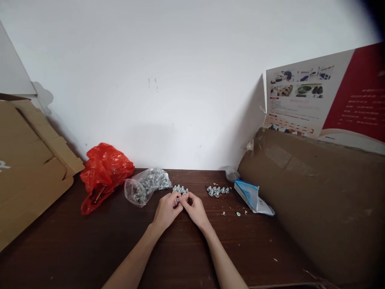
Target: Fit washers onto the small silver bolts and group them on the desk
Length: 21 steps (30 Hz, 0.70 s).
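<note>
My left hand and my right hand meet over the middle of the dark brown table. Between their fingertips is a small metal part, mostly covered by the fingers, and both hands are closed on it. Just behind my fingers stands a group of silvery metal parts, partly hidden by the hands. Another group of similar metal parts stands to the right. On the left, a clear plastic bag full of small metal pieces lies open toward the left.
A red plastic bag lies at the back left beside a cardboard box. At the right are a blue and white packet, small white scraps and a large cardboard box. A white wall rises behind.
</note>
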### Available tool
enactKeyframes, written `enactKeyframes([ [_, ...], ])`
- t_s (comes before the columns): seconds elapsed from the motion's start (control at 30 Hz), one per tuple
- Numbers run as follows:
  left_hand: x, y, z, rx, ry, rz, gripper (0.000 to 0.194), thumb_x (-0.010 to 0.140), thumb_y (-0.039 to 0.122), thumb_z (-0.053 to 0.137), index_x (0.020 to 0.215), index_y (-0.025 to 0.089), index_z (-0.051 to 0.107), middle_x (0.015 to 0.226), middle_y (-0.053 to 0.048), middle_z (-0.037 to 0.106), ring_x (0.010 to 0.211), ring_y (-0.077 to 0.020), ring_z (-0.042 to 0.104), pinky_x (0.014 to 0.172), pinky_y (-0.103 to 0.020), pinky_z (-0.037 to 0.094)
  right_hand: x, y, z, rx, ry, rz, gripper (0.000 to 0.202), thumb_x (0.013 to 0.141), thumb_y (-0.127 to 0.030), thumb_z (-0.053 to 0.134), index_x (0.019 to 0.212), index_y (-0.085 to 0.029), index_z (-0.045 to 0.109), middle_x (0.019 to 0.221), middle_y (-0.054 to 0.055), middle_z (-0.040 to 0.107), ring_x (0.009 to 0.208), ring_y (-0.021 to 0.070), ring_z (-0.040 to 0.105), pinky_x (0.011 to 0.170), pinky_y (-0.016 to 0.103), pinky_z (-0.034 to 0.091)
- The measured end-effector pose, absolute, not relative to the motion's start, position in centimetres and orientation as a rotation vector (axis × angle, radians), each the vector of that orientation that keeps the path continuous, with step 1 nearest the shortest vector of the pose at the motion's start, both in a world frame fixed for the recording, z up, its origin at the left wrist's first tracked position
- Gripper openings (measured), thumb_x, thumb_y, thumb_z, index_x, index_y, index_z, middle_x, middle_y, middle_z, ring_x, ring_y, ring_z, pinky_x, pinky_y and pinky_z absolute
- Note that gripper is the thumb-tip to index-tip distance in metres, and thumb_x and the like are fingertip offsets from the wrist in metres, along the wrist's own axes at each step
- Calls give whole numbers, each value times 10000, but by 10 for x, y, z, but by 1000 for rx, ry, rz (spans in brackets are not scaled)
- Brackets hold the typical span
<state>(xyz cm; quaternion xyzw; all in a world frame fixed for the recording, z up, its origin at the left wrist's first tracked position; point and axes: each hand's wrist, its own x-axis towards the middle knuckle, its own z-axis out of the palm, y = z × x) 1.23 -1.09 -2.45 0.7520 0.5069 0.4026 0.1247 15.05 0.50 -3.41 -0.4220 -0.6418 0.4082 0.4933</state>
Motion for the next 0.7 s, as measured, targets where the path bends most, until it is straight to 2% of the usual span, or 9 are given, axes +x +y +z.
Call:
enactKeyframes([
  [0.17, 13, -10, -23, 2191, 1488, 1163, 112, 751, 139, 507, 825, 187, 576, 595, 49, 418, 569, -102, 423, 560, -200, 324, 152, 6, -35, -955, -1494, 1050, 240, 752, -405, 614, 802, -174, 567, 749, 14, 596, 693, 159, 545, 674, 266, 449],
  [0.33, 13, -9, -24, 2196, 1507, 1148, 111, 749, 144, 496, 808, 187, 580, 593, 45, 422, 568, -105, 424, 561, -208, 320, 152, 6, -35, -1028, -1556, 982, 289, 797, -436, 560, 691, -168, 574, 690, 16, 599, 664, 157, 535, 660, 270, 437],
  [0.47, 12, -8, -25, 2177, 1509, 1148, 119, 742, 150, 505, 818, 195, 585, 597, 45, 427, 566, -105, 428, 555, -205, 321, 152, 7, -35, -973, -1506, 1038, 256, 737, -416, 631, 790, -170, 581, 737, 14, 604, 690, 162, 551, 663, 264, 452],
  [0.6, 12, -8, -24, 2157, 1528, 1181, 114, 754, 164, 501, 824, 194, 586, 590, 45, 424, 566, -105, 432, 561, -201, 334, 153, 6, -33, -1043, -1551, 1000, 265, 788, -419, 570, 702, -168, 581, 700, 16, 604, 682, 165, 548, 662, 267, 438],
  [0.7, 13, -9, -22, 2163, 1517, 1165, 116, 744, 162, 514, 827, 192, 588, 593, 46, 427, 570, -105, 435, 560, -199, 331, 153, 6, -32, -1022, -1542, 1020, 184, 756, -354, 603, 740, -173, 574, 706, 0, 591, 675, 157, 539, 653, 257, 435],
])
